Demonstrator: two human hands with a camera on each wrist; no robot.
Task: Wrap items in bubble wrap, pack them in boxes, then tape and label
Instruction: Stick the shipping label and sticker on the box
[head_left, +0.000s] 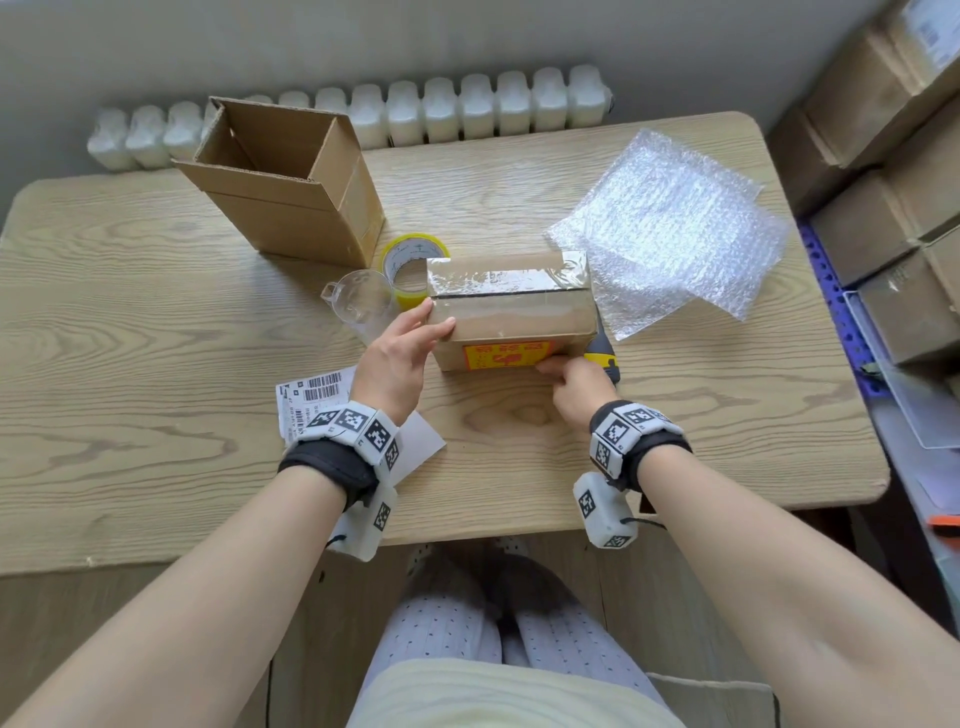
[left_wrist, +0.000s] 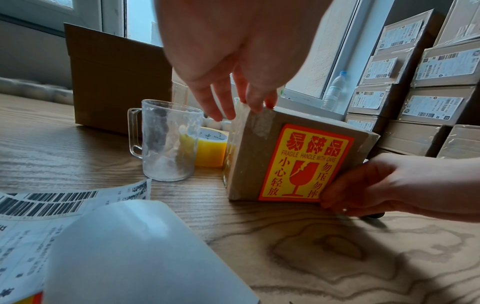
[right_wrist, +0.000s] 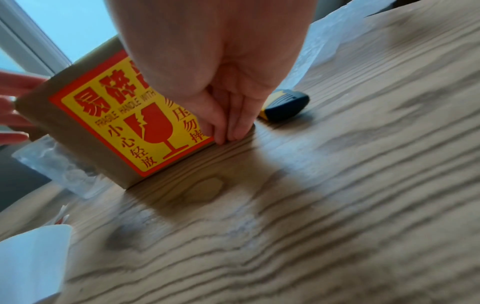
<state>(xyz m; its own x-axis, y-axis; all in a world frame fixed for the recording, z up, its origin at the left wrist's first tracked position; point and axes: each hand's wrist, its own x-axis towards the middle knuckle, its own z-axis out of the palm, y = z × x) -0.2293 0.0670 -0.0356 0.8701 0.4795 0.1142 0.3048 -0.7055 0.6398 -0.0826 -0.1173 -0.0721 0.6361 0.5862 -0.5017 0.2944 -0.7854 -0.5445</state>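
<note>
A small cardboard box, sealed along the top with clear tape, stands in the middle of the table. A yellow and red fragile sticker covers its near side. My left hand rests on the box's left end, thumb along the top near edge and straight fingers over the top left edge. My right hand presses its fingertips on the sticker's lower right corner, down by the tabletop.
An open carton stands at the back left. A yellow tape roll and a clear plastic mug sit just left of the box. Bubble wrap sheets lie right, a yellow-black knife beside the box, shipping labels under my left wrist.
</note>
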